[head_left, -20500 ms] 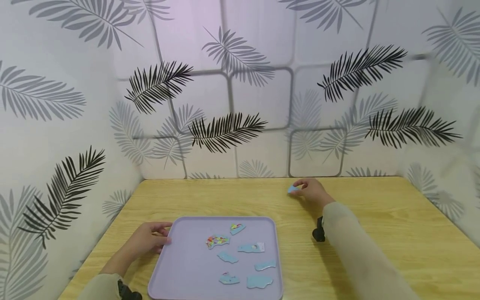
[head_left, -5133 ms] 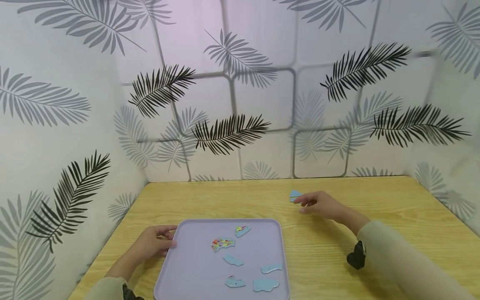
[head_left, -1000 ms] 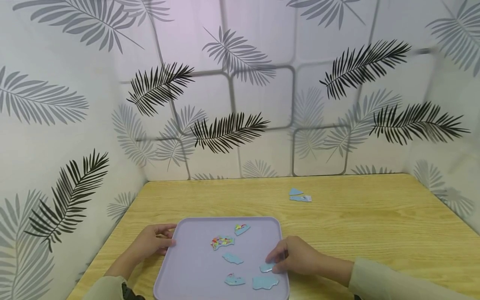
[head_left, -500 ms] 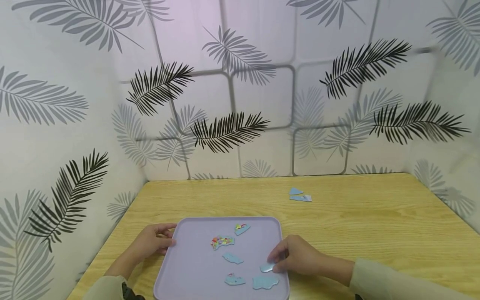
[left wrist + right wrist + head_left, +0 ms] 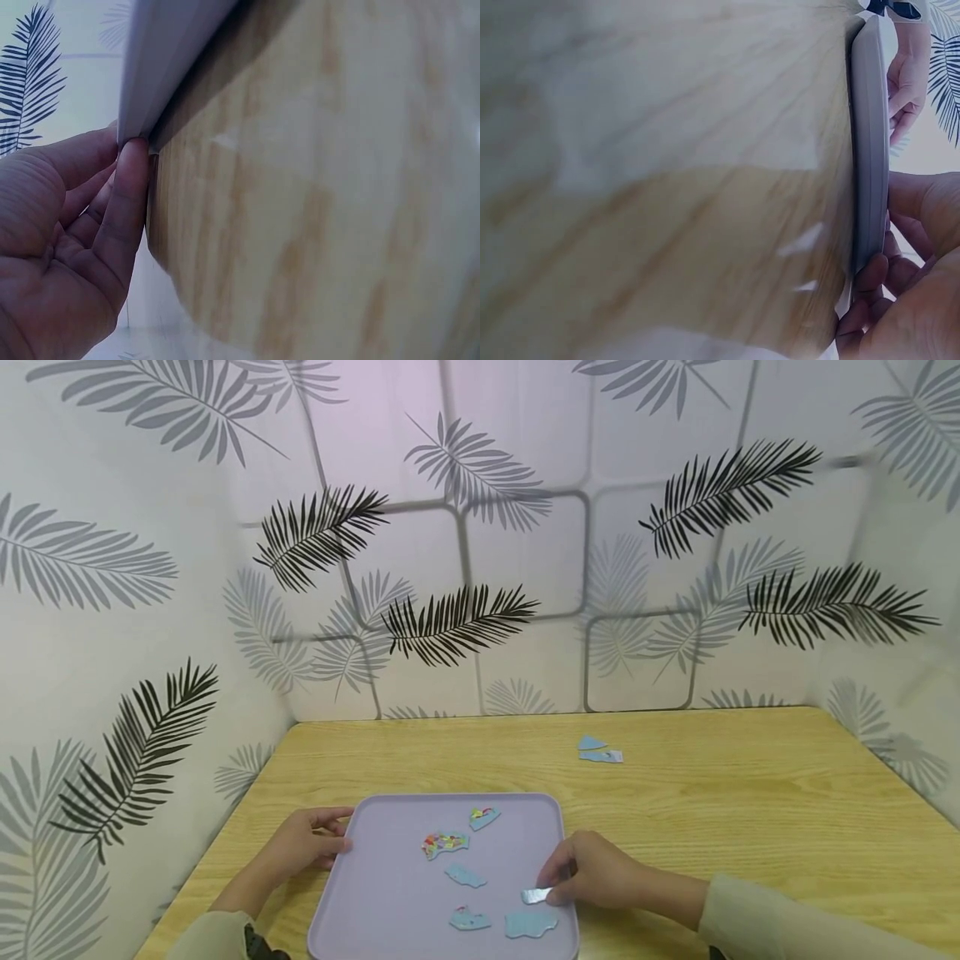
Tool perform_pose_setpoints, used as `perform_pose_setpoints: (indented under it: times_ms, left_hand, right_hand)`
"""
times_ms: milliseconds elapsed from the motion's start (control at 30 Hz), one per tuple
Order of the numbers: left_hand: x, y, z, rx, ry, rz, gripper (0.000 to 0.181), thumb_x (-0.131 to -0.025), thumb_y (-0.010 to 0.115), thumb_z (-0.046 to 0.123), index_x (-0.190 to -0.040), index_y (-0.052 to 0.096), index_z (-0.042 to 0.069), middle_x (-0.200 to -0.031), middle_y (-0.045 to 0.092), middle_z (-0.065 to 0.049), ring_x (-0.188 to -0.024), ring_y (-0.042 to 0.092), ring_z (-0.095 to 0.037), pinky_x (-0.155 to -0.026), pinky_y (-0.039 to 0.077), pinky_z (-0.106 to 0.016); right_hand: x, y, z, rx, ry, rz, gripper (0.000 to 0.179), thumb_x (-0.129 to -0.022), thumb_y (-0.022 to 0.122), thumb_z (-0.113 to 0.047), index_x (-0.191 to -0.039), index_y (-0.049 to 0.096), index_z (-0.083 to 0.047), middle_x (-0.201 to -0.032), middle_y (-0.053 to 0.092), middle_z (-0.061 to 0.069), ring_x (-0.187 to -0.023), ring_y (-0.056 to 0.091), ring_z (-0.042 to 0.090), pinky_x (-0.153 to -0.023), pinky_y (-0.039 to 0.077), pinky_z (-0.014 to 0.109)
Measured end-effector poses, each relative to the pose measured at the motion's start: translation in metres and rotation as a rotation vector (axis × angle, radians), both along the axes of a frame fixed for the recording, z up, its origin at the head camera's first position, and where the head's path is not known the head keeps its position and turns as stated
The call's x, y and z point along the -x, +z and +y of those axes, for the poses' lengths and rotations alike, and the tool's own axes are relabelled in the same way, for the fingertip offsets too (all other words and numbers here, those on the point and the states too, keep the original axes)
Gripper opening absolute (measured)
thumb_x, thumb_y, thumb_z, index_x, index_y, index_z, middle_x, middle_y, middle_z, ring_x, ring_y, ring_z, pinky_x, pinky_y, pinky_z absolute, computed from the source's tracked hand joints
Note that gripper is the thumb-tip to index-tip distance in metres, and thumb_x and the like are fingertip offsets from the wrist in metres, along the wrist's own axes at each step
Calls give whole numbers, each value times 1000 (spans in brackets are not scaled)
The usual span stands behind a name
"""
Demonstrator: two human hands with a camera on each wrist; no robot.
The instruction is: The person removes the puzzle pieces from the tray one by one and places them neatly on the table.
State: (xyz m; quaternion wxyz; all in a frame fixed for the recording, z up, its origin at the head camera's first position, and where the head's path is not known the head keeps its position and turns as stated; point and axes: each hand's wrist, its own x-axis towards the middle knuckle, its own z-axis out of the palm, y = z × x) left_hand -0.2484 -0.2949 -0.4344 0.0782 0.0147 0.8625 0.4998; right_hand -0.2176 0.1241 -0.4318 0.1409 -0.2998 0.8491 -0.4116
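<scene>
My right hand (image 5: 594, 872) reaches over the right rim of the lilac tray (image 5: 390, 881) and pinches a light-blue puzzle piece (image 5: 534, 896) between thumb and fingers. The piece is tilted and catches a bright glare. Its far end is hidden by the fingers. At the tray's left side, my left hand (image 5: 302, 838) holds the rim; in the left wrist view its fingertips meet at the tray's edge (image 5: 161, 67). Just in front of the pinched piece lies a larger plain blue piece (image 5: 531, 925). The right wrist view shows the right hand (image 5: 919, 255) against the tray's outer wall.
Also in the tray are a multicoloured piece (image 5: 445, 844), a yellow-and-red-marked piece (image 5: 484, 817), a narrow blue piece (image 5: 466, 876) and a red-marked blue piece (image 5: 469, 920). Towards the back of the wooden table (image 5: 712, 793), a triangular piece (image 5: 591, 742) sits behind a white-ended strip (image 5: 600, 757).
Two pieces now lie together at the back, the white-ended one having left the tray. The right hand has come from there to the tray, gripped a blue piece and just tilted it.
</scene>
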Motion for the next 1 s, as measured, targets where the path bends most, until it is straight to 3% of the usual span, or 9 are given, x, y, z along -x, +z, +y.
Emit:
perform_pose_setpoints:
  times_ms: [433,1000]
  left_hand:
    - [1,-1,1,3,20,-3,53,-71,72,7,-121,52,1,-88,53,-10,-70,56,-18,-57,52,-32]
    - [1,-2,0,-2,7,2,54,-72,72,7,-121,52,0,-89,53,-11,-71,57,-18,-57,52,-32]
  right_hand:
    - [1,-1,1,-7,7,0,11,-68,74,-14,-75,69,-19,-68,59,-9,-64,51,8,-57,45,23]
    - [9,12,3,47,-10,-190,9,-67,74,-10,-74,71,-12,-71,64,-1,-69,55,14,-61,46,25]
